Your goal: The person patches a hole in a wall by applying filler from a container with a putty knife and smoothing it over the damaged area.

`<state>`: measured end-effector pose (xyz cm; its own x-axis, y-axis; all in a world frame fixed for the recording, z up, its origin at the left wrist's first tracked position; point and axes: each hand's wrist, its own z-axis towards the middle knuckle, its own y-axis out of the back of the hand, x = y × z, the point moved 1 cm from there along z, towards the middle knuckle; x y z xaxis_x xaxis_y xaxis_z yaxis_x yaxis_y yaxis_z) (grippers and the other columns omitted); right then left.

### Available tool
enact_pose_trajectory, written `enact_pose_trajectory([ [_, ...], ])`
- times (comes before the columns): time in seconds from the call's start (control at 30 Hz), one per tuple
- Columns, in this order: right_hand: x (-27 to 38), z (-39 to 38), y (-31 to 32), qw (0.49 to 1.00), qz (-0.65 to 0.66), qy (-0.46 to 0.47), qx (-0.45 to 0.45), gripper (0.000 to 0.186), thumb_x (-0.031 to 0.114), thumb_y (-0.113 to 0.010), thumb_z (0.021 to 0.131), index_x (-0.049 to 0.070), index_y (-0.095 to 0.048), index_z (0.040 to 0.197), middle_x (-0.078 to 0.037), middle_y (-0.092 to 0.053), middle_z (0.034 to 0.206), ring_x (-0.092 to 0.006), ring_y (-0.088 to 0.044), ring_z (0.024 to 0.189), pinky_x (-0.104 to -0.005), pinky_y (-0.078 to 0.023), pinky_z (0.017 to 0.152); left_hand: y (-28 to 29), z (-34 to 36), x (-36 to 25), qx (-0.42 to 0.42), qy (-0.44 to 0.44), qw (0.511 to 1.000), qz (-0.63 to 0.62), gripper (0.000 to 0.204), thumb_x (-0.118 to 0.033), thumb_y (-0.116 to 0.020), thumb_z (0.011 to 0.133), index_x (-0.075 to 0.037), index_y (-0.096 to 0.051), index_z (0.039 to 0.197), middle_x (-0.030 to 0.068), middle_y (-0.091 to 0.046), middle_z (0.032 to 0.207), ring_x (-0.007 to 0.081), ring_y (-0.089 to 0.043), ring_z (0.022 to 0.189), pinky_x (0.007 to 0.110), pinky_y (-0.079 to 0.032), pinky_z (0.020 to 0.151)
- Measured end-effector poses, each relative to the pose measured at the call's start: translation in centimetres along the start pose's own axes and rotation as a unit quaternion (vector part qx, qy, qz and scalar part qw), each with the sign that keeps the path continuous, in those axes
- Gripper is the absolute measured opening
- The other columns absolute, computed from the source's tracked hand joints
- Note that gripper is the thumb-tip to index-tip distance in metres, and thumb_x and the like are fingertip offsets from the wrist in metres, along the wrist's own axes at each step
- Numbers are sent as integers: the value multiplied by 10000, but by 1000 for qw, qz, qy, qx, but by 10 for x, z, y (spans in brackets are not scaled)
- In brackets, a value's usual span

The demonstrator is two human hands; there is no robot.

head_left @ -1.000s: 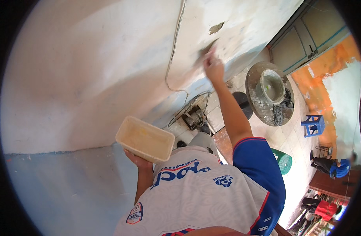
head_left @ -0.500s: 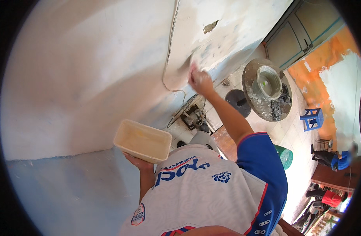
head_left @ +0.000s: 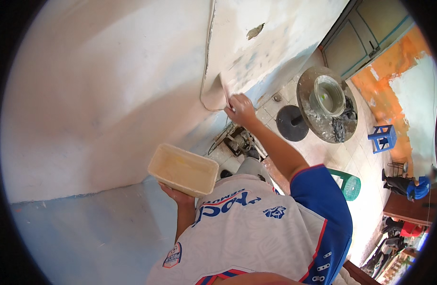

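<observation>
My right hand (head_left: 241, 110) is closed round the handle of a putty knife (head_left: 224, 88), seen nearly edge-on. Its thin blade points at the whitish wall (head_left: 133, 71), close to a hanging cable; whether it touches the wall I cannot tell. A pale rectangular plastic tub (head_left: 183, 171) rests in my left hand (head_left: 179, 194), whose fingers hold it from below and the side. The tub's inside is coated with a cream residue. Beside the knife, the wall carries patchy white smears over blue-grey spots.
A thin cable (head_left: 206, 61) runs down the wall near a chipped hole (head_left: 255, 31). On the right, a round table (head_left: 309, 116) bears a basin (head_left: 329, 96). Beyond are a black round stool (head_left: 291, 122), a blue stool (head_left: 383, 138), a green plastic item (head_left: 351, 187) and a person (head_left: 418, 188).
My right hand has drawn back toward me along the wall with the putty knife, which shows more clearly. The tub in my left hand has shifted slightly right in view.
</observation>
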<state>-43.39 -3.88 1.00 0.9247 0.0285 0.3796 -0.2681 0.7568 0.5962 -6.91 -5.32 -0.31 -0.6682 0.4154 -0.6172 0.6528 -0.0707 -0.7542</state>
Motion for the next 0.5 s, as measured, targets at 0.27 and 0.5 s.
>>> enact_pose_trajectory([
  [0.27,-61,40,22,955,-46,-225,-187,178,75,-738,806,49,-568,761,-148,-590,682,-371,-605,650,-449,-495,626,20,-3,0,-10,9,1000,0,761,-699,-330,1013,-165,-355,1555,66,-427,1562,290,-467,1395,460,-435,1141],
  [0.5,11,-38,-12,999,32,29,18,203,43,-747,797,51,-548,758,-158,-613,745,-371,-620,745,-468,-499,666,14,-5,-9,-20,-11,1000,22,785,-721,-332,999,-167,-363,1555,66,-448,1548,293,-473,1392,464,-432,1146],
])
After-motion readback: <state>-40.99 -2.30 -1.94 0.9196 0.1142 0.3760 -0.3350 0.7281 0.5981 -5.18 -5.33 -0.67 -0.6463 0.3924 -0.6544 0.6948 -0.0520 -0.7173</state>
